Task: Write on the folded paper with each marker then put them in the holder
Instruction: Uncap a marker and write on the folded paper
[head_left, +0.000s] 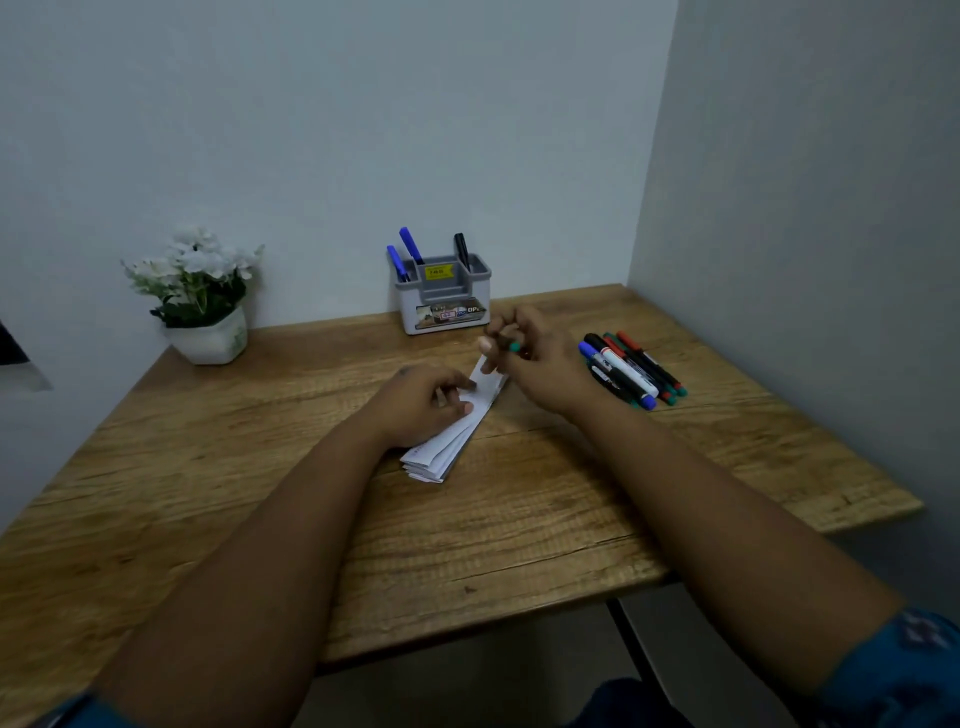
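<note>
A folded white paper (457, 441) lies slantwise in the middle of the wooden table (208, 467). My left hand (421, 402) presses down on its middle with curled fingers. My right hand (530, 353) hovers over the paper's far end and grips a dark marker with a green end (514, 346). The grey holder (444, 299) stands against the back wall with two blue markers (410, 245) and one black marker (461, 249) in it. Several loose markers (631, 371) lie in a bundle right of my right hand.
A white pot of white flowers (205, 296) stands at the back left. Walls close the table in at the back and right. The table's front edge (493, 618) lies near my body, with a dark table leg under it.
</note>
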